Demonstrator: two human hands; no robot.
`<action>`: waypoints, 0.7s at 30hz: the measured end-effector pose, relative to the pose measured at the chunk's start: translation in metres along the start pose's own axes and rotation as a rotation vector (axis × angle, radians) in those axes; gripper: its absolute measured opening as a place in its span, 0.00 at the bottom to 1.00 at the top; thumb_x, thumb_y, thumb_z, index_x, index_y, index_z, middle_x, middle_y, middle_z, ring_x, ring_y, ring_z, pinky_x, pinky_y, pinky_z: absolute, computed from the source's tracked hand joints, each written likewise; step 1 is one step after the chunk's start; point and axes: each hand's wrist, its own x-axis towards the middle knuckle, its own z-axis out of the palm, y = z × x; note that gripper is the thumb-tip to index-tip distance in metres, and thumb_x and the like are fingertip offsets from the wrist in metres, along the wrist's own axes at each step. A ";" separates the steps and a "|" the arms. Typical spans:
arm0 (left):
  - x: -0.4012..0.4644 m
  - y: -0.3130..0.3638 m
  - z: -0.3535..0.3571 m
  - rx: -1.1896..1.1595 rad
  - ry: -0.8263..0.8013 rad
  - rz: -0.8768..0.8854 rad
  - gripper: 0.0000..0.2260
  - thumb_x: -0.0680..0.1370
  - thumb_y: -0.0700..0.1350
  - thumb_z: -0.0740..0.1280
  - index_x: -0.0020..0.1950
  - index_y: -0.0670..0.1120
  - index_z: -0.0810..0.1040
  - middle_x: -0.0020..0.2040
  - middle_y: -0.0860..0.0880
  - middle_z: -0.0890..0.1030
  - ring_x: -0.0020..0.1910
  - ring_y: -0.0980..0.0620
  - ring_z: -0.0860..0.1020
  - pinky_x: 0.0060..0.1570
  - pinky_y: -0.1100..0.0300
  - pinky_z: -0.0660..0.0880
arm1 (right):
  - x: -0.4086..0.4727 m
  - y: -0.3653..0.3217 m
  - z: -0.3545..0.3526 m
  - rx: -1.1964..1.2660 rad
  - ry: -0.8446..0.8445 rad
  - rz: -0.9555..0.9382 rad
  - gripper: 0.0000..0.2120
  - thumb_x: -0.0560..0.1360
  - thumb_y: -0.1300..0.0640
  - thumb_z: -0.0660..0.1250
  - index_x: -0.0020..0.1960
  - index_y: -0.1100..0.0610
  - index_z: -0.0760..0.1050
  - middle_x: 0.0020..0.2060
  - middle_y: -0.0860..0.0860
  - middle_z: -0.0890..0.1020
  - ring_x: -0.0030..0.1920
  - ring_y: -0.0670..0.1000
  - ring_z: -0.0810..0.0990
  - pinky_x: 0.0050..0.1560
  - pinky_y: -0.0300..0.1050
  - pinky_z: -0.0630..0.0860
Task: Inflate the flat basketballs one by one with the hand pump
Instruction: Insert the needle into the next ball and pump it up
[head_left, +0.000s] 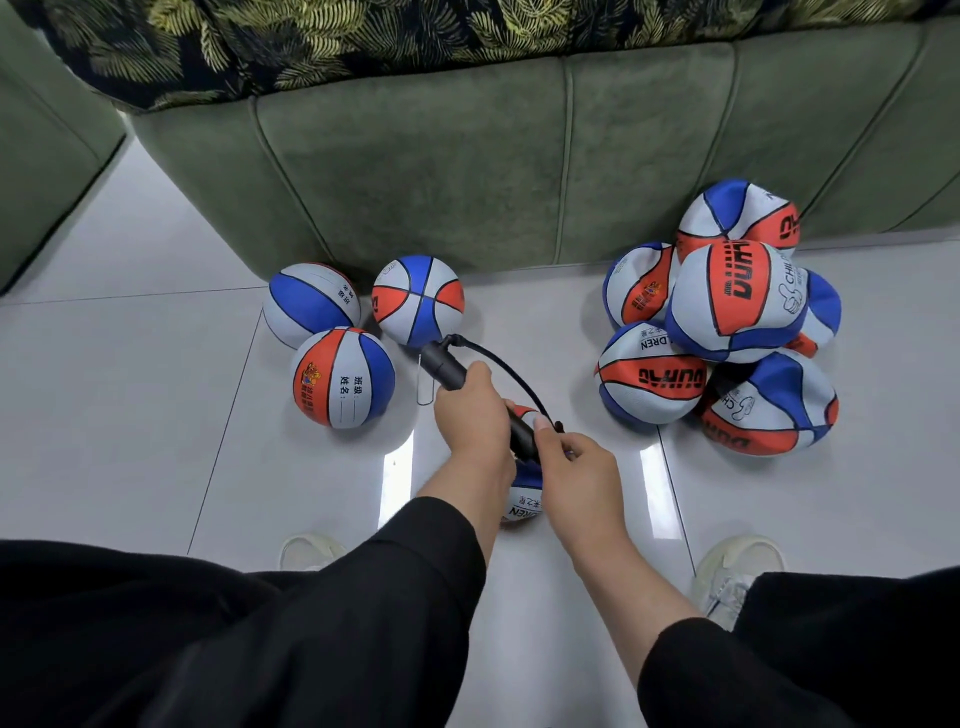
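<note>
White tiled floor (156, 415), green sofa (467, 171) across the back, leaf-print cushion above it. Viewer seated, a shoe either side.

Left: three round, firm-looking basketballs (343, 376) in a cluster near the sofa base; judged already inflated.

Centre: left hand (470, 415) curled round the barrel of the black hand pump (444, 366). Pump's long axis runs diagonally, far end up-left toward the round balls, near end down-right toward the right hand. Hose (511, 371) loops from the far end back to the right. Beneath both hands, mostly hidden, the ball in work (524, 501), directly below the fingers.

Right hand (576, 470) clamped on the pump's near end, thumb on top; whether it also holds the hose tip, cannot tell. Likely supplies the stroke along that diagonal.

Right: heap of dented flat basketballs (727, 312), well apart from hands, nearer the right one.
</note>
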 end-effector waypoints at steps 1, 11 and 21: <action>0.003 0.003 -0.001 -0.008 0.016 0.008 0.05 0.80 0.47 0.64 0.53 0.47 0.75 0.36 0.45 0.76 0.27 0.52 0.73 0.30 0.61 0.72 | -0.001 0.002 -0.002 0.000 0.003 0.003 0.21 0.80 0.40 0.66 0.40 0.55 0.81 0.33 0.49 0.79 0.34 0.50 0.76 0.36 0.43 0.70; -0.006 -0.014 0.001 0.022 -0.042 0.023 0.05 0.78 0.46 0.63 0.48 0.45 0.71 0.28 0.48 0.75 0.26 0.49 0.75 0.29 0.60 0.72 | -0.005 0.000 -0.001 -0.022 0.011 -0.013 0.23 0.81 0.39 0.64 0.36 0.55 0.77 0.28 0.47 0.77 0.30 0.47 0.73 0.33 0.41 0.69; 0.004 0.002 -0.001 -0.040 -0.009 0.013 0.05 0.80 0.44 0.64 0.54 0.46 0.75 0.34 0.46 0.76 0.29 0.51 0.75 0.33 0.58 0.74 | 0.001 -0.001 -0.003 -0.016 -0.018 -0.029 0.20 0.79 0.36 0.64 0.42 0.51 0.81 0.37 0.49 0.84 0.40 0.49 0.81 0.41 0.40 0.74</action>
